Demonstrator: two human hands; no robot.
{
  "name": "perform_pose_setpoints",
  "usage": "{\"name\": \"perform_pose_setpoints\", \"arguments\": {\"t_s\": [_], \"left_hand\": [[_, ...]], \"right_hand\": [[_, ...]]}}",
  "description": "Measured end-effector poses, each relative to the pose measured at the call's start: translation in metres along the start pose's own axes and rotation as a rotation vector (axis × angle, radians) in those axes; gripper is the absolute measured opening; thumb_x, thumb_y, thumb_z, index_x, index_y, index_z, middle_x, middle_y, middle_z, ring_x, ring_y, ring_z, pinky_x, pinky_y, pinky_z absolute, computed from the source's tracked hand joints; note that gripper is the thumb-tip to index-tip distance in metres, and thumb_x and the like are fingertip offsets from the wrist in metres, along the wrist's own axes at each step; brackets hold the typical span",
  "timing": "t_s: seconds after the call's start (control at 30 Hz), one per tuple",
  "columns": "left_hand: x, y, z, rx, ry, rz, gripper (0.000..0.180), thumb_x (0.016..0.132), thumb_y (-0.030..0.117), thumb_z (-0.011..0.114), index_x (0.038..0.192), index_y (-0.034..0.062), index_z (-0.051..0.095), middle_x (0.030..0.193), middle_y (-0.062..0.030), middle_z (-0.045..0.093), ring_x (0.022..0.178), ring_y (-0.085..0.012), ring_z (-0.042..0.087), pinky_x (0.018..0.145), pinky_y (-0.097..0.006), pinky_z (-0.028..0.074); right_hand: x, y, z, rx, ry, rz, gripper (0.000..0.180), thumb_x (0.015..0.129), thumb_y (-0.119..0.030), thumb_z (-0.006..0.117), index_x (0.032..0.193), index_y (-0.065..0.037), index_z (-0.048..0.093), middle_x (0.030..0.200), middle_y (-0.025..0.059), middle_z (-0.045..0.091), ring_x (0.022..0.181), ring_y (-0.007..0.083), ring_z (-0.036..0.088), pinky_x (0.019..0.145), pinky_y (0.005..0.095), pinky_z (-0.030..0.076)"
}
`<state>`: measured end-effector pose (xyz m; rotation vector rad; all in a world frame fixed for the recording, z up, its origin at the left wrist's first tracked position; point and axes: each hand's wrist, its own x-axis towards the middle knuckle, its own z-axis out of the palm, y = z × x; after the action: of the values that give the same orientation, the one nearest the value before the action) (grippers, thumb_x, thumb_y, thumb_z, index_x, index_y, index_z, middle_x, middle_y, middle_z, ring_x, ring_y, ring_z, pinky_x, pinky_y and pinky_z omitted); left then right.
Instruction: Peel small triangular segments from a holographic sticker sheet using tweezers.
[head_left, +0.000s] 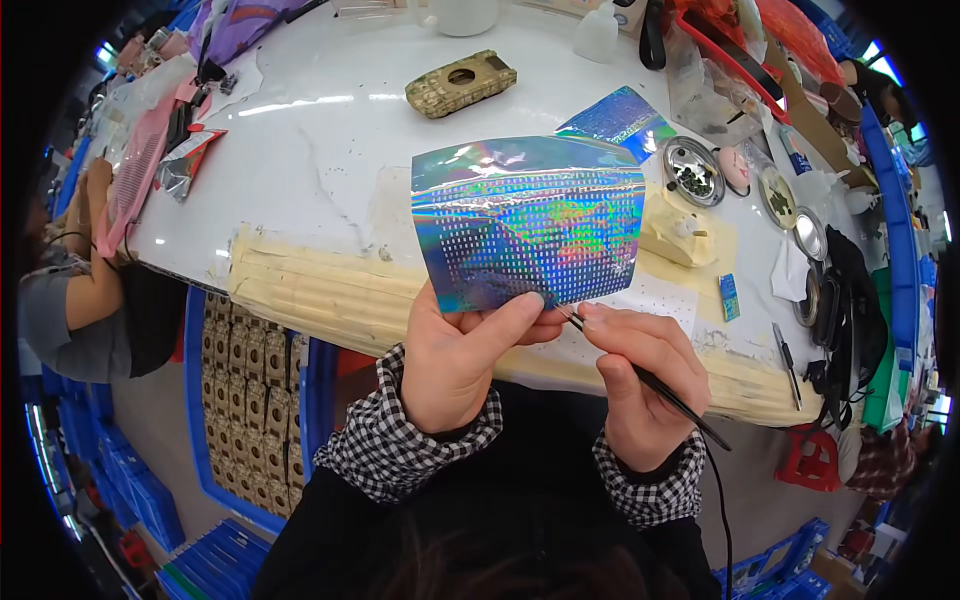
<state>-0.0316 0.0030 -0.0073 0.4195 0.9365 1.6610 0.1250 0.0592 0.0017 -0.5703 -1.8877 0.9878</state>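
A shiny holographic sheet (pixel 530 225), with rows of small pale rectangles on it, is held up by its lower edge in my left hand (pixel 460 350). The thumb presses on the front of it and the fingers are behind. My right hand (pixel 650 380) grips slim black tweezers (pixel 665 393) between thumb and fingers. Their fine tip is at the sheet's lower edge, beside my left thumb; whether it holds anything is too small to tell. A camouflage-painted toy tank hull (pixel 461 84) with a round hole in its top sits farther back on the table.
Another holographic sheet (pixel 622 122) lies behind the held one. To the right are a round tin of small dark pieces (pixel 693 172), a tape-covered block (pixel 678 232) and a pen (pixel 787 366). A blue crate (pixel 195 400) of similar hulls stands below left. Another person (pixel 75 290) sits at left.
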Motion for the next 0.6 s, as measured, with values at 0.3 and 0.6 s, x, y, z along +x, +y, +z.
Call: {"name": "perform_pose_setpoints", "arguments": {"t_s": [0.3,0.6], "left_hand": [[0.0003,0.0002,-0.0016,-0.002,-0.011,-0.017,0.023,0.086,-0.002,0.059,0.107,-0.0075,0.054,0.097,-0.0165,0.066,0.087,-0.0217,0.067,0.078,-0.033,0.057],[0.0007,-0.0038,-0.0036,0.006,-0.011,0.013,0.026,0.085,-0.002,0.059,0.110,-0.0066,0.053,0.099,-0.0165,0.065,0.088,-0.0215,0.067,0.079,-0.033,0.056]], "right_hand": [[0.0013,0.0012,-0.0011,-0.023,-0.002,0.008,0.019,0.080,-0.001,0.067,0.099,0.002,0.066,0.098,0.0157,0.065,0.092,0.0258,0.065,0.080,0.0317,0.052],[0.0030,0.0000,-0.0008,-0.028,0.002,0.033,0.018,0.080,-0.001,0.067,0.098,0.002,0.067,0.097,0.0155,0.066,0.090,0.0247,0.065,0.078,0.0303,0.051]]}}
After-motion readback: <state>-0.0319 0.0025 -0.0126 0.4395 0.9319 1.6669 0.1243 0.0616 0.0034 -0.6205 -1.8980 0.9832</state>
